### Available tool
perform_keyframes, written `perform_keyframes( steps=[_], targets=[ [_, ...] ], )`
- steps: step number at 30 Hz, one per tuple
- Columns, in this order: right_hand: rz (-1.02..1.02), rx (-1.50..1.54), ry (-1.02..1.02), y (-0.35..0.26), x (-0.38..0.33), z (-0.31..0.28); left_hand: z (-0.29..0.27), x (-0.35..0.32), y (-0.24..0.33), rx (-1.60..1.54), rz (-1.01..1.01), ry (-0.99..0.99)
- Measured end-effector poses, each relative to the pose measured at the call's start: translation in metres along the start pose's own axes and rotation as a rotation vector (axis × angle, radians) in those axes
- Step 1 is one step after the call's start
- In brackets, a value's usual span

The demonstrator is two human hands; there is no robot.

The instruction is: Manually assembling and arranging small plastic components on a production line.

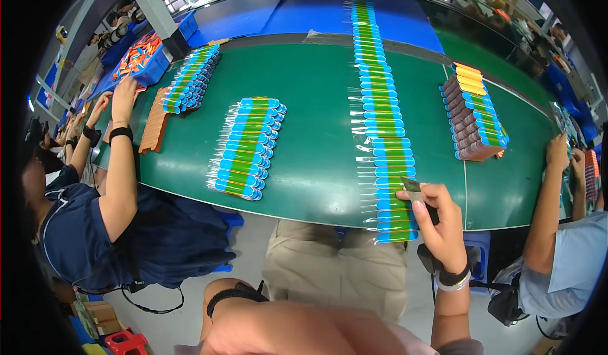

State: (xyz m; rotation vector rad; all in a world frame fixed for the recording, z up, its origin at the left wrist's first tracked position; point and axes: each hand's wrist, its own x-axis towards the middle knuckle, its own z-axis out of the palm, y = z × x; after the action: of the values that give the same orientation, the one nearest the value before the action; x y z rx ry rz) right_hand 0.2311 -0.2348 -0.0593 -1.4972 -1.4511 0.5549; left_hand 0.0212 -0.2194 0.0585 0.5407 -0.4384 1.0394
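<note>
My right hand (440, 222) pinches a flat, slant-tipped metal blade (410, 189) between thumb and fingers, with a dark piece in the palm. It hovers at the near end of a long row of flat, round-ended sticks (387, 127), blue with green middles, with clear film jutting from their left side. Close to the camera at the bottom, my left hand (297, 329) is large and smeared, so its fingers do not show. On the table to the left lies a bundle of the same sticks (247, 146), with film tails along its left edge.
The green table (310, 158) bears another stick bundle (193, 79) far left, beside an orange-brown stack (154, 120). A taller stack (475, 114) stands at right. A co-worker at left reaches toward a blue bin (155, 67) of orange pieces; another sits at right.
</note>
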Motion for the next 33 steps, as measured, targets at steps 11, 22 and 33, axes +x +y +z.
perform_keyframes(
  steps=[11,22,33],
  targets=[
    [0.052,0.145,-0.063,-0.007,0.000,-0.007,-0.065,0.005,0.034,1.499,-0.279,-0.209],
    [-0.060,-0.181,-0.101,-0.005,0.009,-0.008,-0.124,-0.029,0.009,2.018,-0.023,-0.585],
    [-0.115,-0.198,-0.206,-0.005,0.003,-0.013,-0.134,-0.018,0.017,2.198,-0.214,-0.058]
  ],
)
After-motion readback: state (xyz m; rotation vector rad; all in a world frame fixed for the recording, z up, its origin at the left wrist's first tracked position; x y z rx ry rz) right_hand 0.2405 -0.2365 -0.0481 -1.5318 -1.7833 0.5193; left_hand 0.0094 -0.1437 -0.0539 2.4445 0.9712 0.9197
